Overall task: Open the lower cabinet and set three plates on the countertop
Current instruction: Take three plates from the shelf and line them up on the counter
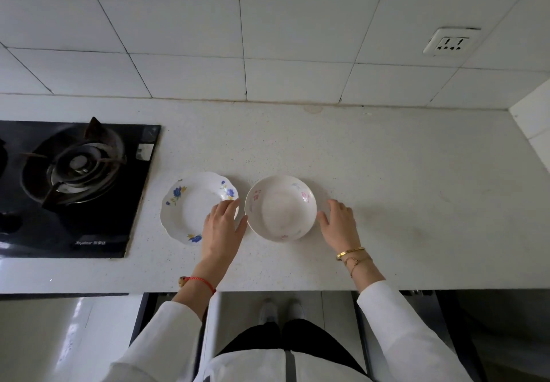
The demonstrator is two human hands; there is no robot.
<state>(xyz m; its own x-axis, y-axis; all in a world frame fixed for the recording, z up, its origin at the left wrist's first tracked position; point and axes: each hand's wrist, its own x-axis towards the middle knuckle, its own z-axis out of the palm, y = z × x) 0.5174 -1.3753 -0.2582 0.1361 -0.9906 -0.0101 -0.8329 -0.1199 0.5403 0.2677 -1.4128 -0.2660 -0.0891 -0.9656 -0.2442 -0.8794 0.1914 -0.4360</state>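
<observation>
Two plates lie side by side on the white speckled countertop (pixel 387 179). The left one is a scalloped plate with blue flowers (pixel 186 206). The right one is a round plate with pink flowers (pixel 279 207). My left hand (pixel 223 226) rests between them with its fingers spread, covering the blue plate's right rim and close to the pink plate's left rim. My right hand (pixel 339 224) lies fingers apart just right of the pink plate, thumb near its rim. Neither hand holds anything. Below the counter edge an open lower cabinet door (pixel 211 322) stands edge-on toward me.
A black gas stove (pixel 74 185) with a burner fills the counter's left part. A tiled wall with a power socket (pixel 449 42) runs behind. A white block (pixel 532 119) juts in at the right. My feet stand on the floor in front of the cabinet.
</observation>
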